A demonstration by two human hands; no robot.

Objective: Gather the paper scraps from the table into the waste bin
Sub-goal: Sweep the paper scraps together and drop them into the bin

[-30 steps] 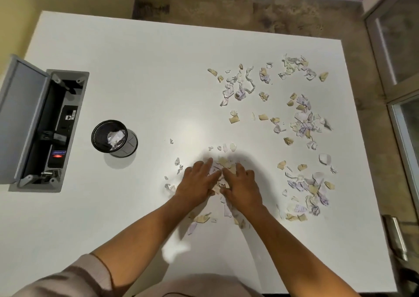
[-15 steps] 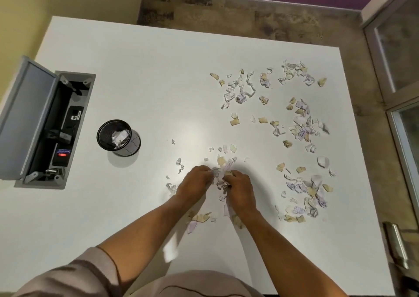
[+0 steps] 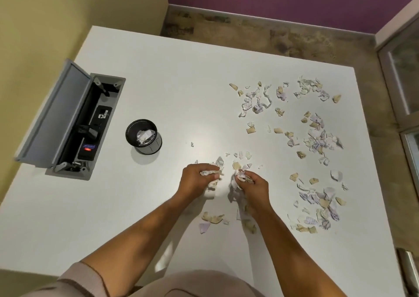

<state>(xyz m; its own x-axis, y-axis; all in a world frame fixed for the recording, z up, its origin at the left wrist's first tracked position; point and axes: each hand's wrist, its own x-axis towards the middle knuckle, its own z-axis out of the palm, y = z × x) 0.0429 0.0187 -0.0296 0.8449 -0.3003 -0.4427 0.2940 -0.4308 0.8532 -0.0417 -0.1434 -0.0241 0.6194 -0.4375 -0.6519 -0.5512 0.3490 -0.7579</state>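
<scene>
Fingers (image 3: 215, 177) of both hands curl tight around small wads of paper scraps (image 3: 317, 138), featherlight, limp and likely to spill unless bunched, with most strewn across the table (image 3: 181, 81) right of the waste bin (image 3: 143, 136).

Between the left hand (image 3: 196, 181) and the waste bin (image 3: 143, 136) the counter (image 3: 172, 88) lies bare (one tiny scrap (image 3: 192, 144) aside). Left of the bin stands the open cable box (image 3: 74, 124), its raised lid (image 3: 54, 113) blocking that side.
</scene>
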